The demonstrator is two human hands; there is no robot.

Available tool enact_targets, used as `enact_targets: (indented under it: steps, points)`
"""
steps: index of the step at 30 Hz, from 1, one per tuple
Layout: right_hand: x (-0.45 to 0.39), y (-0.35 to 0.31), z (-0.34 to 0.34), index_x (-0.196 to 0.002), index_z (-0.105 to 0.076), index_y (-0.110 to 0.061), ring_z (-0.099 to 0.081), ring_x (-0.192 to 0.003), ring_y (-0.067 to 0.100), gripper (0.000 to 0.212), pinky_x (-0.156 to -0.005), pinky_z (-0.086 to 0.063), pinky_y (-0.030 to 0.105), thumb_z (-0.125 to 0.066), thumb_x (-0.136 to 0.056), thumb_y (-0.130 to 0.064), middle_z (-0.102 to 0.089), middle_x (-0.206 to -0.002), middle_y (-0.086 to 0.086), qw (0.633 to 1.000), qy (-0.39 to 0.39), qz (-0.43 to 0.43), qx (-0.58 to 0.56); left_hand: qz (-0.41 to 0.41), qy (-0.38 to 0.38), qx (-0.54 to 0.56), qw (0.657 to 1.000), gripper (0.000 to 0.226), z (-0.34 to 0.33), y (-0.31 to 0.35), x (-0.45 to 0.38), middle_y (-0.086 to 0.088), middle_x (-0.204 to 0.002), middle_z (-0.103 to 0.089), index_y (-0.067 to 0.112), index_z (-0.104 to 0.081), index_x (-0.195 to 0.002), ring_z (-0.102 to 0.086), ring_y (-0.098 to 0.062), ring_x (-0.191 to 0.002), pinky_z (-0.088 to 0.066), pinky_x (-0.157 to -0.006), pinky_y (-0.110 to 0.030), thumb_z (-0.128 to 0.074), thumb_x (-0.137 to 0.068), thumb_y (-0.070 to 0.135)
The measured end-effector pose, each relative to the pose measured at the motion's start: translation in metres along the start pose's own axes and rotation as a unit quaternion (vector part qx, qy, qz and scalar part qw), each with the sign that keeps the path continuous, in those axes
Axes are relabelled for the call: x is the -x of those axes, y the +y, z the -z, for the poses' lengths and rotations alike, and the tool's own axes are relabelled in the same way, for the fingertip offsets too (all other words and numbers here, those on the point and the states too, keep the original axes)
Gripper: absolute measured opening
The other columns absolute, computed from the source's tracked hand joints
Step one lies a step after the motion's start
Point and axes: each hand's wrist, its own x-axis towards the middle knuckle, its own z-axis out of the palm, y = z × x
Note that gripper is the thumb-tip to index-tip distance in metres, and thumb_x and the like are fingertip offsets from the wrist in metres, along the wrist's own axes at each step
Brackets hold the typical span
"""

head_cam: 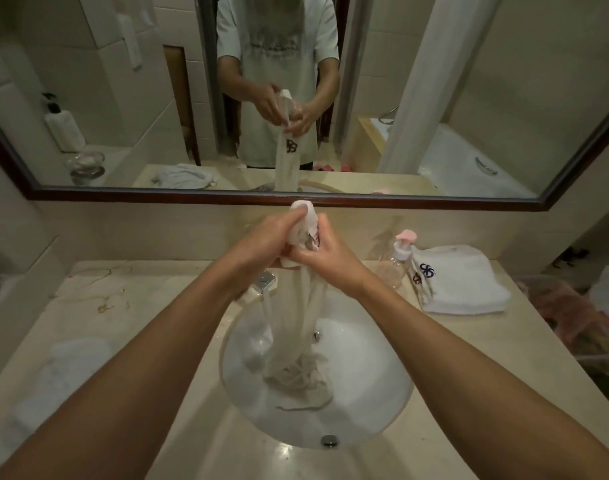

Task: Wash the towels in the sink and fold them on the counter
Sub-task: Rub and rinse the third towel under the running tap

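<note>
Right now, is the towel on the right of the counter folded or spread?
Folded: the towel lies as a neat stacked rectangle beside the bottle.

I saw a wet, limp cloth towel [298,306] over a glossy white sink [372,386]; the desk [157,299] was polished, veined stone, the faucet [266,282] shiny metal, the bottle [395,268] clear plastic.

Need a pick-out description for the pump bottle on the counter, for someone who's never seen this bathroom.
Start at the round white sink basin set in the beige stone counter. Go to its back right, toward the folded white towel with a dark blue logo. The small clear plastic bottle stands upright just left of that towel; its pale pink pump top is the only one here.
</note>
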Motion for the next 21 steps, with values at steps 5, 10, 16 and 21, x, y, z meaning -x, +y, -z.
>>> enact_targets:
  steps: [5, 10, 16, 21]
  points:
    - [-0.01, 0.0, -0.003, -0.111, -0.056, -0.012, -0.065, -0.088, 0.021, 0.02, -0.077, -0.057, 0.048, -0.064, -0.094, -0.02, -0.067, -0.097, 0.006, 0.995, 0.077, 0.014, 0.068, -0.011, 0.035, -0.313, 0.949, 0.065, 0.02, -0.034, 0.004, 0.008, -0.101, -0.067, 0.029, -0.061, -0.109, -0.065, -0.012, -0.086, -0.057, -0.08, -0.038, -0.041, -0.081, 0.085]
    - [-0.012, -0.039, 0.007, -0.112, -0.057, -0.018, -0.068, -0.096, 0.028, 0.018, -0.091, -0.056, 0.051, -0.063, -0.096, -0.013, -0.067, -0.111, 0.016, 0.982, 0.054, -0.028, -0.178, 0.017, -0.078, -0.147, 0.986, 0.079, 0.007, -0.097, 0.017, 0.027, -0.129, -0.056, 0.039, -0.046, -0.135, -0.056, 0.004, -0.113, -0.045, -0.097, -0.025, -0.078, -0.068, 0.065]
    - [-0.016, -0.075, 0.016, -0.124, -0.055, -0.006, -0.064, -0.079, 0.02, 0.029, -0.071, -0.056, 0.034, -0.058, -0.095, -0.004, -0.063, -0.096, 0.013, 0.957, 0.023, 0.003, -0.29, 0.004, 0.092, 0.048, 0.995, 0.01, -0.053, -0.115, -0.021, 0.002, -0.085, -0.075, 0.017, -0.073, -0.091, -0.07, -0.012, -0.085, -0.053, -0.082, -0.029, -0.078, -0.082, 0.017]
    - [-0.001, -0.003, 0.07, -0.126, -0.053, -0.008, -0.066, -0.11, 0.035, 0.033, -0.094, -0.056, 0.05, -0.058, -0.095, -0.013, -0.065, -0.116, 0.018, 0.962, 0.159, -0.058, -0.213, 0.047, 0.069, -0.147, 0.986, 0.006, -0.024, -0.123, -0.02, -0.001, -0.064, -0.06, 0.017, -0.064, -0.083, -0.054, -0.018, -0.056, -0.04, -0.055, -0.028, -0.068, -0.088, 0.016]
